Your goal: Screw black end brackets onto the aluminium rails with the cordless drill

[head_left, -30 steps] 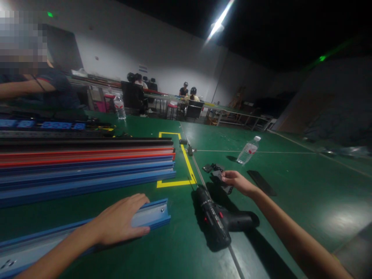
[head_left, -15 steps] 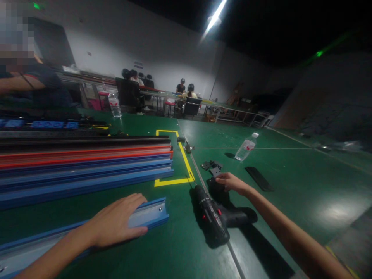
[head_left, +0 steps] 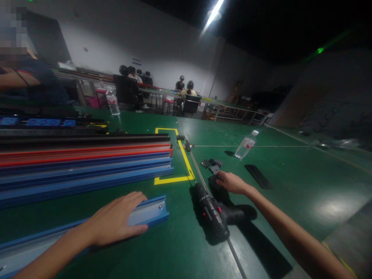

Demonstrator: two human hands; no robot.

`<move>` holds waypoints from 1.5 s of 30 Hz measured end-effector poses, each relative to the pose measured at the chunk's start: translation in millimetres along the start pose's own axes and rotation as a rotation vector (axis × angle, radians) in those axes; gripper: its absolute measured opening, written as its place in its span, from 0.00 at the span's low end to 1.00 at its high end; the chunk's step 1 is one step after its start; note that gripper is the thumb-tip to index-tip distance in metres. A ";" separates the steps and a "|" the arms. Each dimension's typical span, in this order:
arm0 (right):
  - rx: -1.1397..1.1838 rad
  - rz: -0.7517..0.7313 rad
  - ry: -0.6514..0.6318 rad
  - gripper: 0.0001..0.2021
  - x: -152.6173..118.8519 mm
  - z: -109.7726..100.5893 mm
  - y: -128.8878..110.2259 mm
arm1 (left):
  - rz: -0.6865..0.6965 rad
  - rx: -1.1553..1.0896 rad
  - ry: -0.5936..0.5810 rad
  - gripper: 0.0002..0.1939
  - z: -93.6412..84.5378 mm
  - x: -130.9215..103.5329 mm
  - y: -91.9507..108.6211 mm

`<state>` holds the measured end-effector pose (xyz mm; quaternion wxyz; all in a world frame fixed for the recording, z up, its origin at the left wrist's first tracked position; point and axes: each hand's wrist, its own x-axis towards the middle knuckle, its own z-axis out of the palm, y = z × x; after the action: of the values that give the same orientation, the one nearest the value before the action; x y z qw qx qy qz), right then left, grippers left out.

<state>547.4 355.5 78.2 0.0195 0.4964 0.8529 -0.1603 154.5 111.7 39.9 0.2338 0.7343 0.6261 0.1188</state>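
Blue rail [head_left: 149, 212] under the spread left hand [head_left: 117, 217]. Right hand [head_left: 231, 183] over at some small dark parts [head_left: 215, 169], can't tell if pinching any tbh, black drill [head_left: 214, 215] just this side of it.

On my green table [head_left: 290, 164] a single blue rail [head_left: 149, 214] lies at ten o'clock, black, red and blue rails [head_left: 87, 164] beyond it. Yellow tape [head_left: 171, 180] sits at twelve, a bottle [head_left: 112, 104] at eleven. At one I have the drill [head_left: 212, 209], small dark pieces [head_left: 215, 169], another bottle [head_left: 245, 146]; towards two, a black strip [head_left: 258, 176].
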 end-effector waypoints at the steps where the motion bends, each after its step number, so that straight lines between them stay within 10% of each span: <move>1: 0.022 -0.001 -0.018 0.13 -1.0 -1.7 0.0 | 0.000 -0.002 0.001 0.36 0.4 0.0 -0.7; 8: 0.348 0.039 -0.137 0.16 -4.0 -4.0 3.7 | 0.008 -0.006 0.011 0.36 3.5 0.2 -5.3; 15: 0.518 0.162 0.001 0.19 -23.9 3.0 -1.0 | 0.001 -0.004 0.006 0.36 2.1 -0.3 -2.2; 28: -0.001 0.171 0.050 0.22 -52.0 5.9 19.4 | -0.021 0.006 0.018 0.39 11.0 -0.7 -16.8; 45: -0.250 -0.195 -0.095 0.38 -61.3 -14.7 28.6 | -0.011 0.037 -0.021 0.36 14.1 1.6 -23.6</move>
<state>604.7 321.2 96.7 0.1060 0.3966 0.9086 -0.0775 141.1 113.0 15.9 0.2272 0.7363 0.6298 0.0980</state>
